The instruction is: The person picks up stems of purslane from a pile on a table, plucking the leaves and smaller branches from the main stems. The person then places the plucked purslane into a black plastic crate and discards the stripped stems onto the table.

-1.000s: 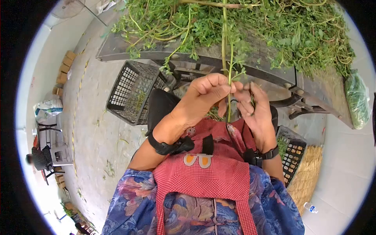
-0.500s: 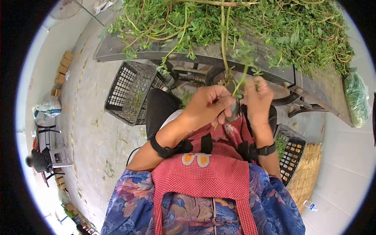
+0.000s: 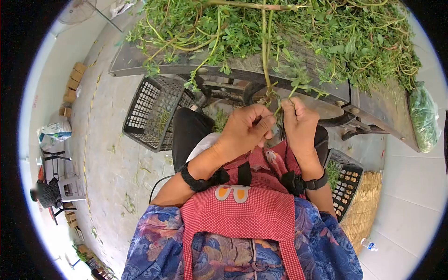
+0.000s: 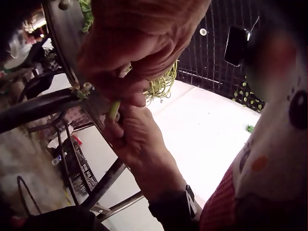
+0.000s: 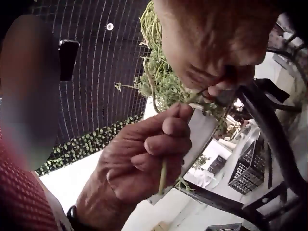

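My left hand (image 3: 248, 128) pinches a green leafy stem (image 3: 278, 111) between thumb and fingers, above my lap. Close beside it, my right hand (image 3: 299, 122) grips the same stem, its leafy end (image 3: 303, 85) reaching up past the fingers toward the table edge. In the right wrist view the cut-looking lower end of the stem (image 5: 163, 178) sticks out below the left hand (image 5: 144, 154). Between both hands in the left wrist view shows a short bit of green stem (image 4: 114, 109). Another long stem (image 3: 266, 60) hangs over the table edge just beyond the hands.
A thick heap of leafy greens (image 3: 359, 42) covers the dark table (image 3: 224, 70) ahead. Black plastic crates stand on the floor at left (image 3: 144, 109) and right (image 3: 347, 186). A filled green bag (image 3: 422, 119) lies at the table's right end. A red apron (image 3: 242, 214) covers the lap.
The hands have drawn away from the long hanging stem and come lower. The right hand has moved over to grip the smaller stem beside the left hand.
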